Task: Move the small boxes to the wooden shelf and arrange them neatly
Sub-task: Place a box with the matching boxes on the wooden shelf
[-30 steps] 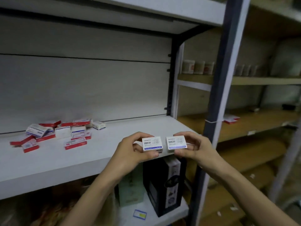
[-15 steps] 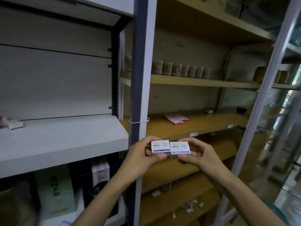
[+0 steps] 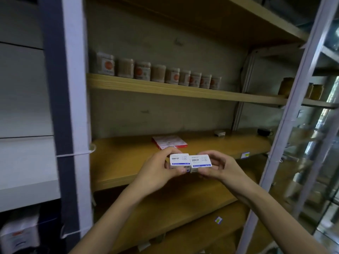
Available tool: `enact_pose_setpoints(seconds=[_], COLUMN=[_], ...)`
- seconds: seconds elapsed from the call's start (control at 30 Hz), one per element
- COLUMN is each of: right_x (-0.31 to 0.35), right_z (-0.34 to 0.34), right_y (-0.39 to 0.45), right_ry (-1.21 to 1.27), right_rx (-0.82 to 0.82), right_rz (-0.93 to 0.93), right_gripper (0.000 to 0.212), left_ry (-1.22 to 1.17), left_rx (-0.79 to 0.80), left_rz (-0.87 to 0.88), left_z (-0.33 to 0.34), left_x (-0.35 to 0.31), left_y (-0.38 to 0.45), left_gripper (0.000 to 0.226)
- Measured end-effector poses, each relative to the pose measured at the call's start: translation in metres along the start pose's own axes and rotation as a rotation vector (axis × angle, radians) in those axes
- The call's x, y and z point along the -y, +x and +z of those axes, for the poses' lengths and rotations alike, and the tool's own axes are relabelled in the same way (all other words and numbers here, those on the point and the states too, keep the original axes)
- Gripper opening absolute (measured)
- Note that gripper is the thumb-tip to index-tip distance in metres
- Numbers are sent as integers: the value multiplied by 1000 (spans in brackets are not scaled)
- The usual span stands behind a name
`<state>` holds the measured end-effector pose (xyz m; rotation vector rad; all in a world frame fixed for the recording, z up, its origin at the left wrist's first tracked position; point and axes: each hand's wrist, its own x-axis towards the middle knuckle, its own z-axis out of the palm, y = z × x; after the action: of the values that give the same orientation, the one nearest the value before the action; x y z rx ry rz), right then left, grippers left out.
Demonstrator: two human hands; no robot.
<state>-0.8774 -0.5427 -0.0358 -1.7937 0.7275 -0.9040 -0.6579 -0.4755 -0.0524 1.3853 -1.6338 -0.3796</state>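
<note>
Small boxes are sitting in both your hands, held in front of the wooden shelf (image 3: 117, 162). Your left hand (image 3: 156, 173) is gripping the left white box (image 3: 179, 159), thumb curled under its near edge and fingers wrapping over the far side. Your right hand (image 3: 218, 168) is pinching the right white box (image 3: 200, 160) the same way, and the two boxes are touching edge to edge, printed tops facing you, with more white boxes stacked beneath them in your grip. Both boxes are hovering above the shelf board's front half, not resting on it.

At 12 o'clock from your hands, a flat group of red-edged boxes (image 3: 169, 142) is lying on the board. At 2 o'clock, near the back wall, a lone small box (image 3: 220, 133) is sitting, and farther right a dark object (image 3: 264, 132). On the upper wooden shelf (image 3: 165, 88) at 12 o'clock, a row of jars (image 3: 157, 72) is standing side by side. At 9 o'clock, the grey upright post (image 3: 64, 107) is separating you from the white shelf (image 3: 27, 191).
</note>
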Motion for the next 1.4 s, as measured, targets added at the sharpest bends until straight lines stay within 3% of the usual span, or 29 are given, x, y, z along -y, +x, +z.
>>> enact_pose_setpoints(seconds=[0.23,0.33,0.67,0.8,1.17,1.4], right_x=[-41,-60,-139,-169,-220,-225], right_z=[-93,-127,-257,-302,-342,-346], right_y=[83,110,209,255,328,340], right_ry=[-120,-121,-452,-501,-554,-634], right_rx=[43,16,58,92,11,67], right_rz=[11,37,48,75,9,-52], right_gripper=[42,38,30,37,65,57], left_ry=[166,236,547,699,740,759], left_rx=[26,22,83,86,7,-62], left_rz=[-26,-116,-339,-395,-545,-546], left_z=[54,77,159,206,278,290], left_x=[3,5,19,26,57,63], left_y=[102,136,251,306,400,416], left_gripper=[38,39,48,46,52,54])
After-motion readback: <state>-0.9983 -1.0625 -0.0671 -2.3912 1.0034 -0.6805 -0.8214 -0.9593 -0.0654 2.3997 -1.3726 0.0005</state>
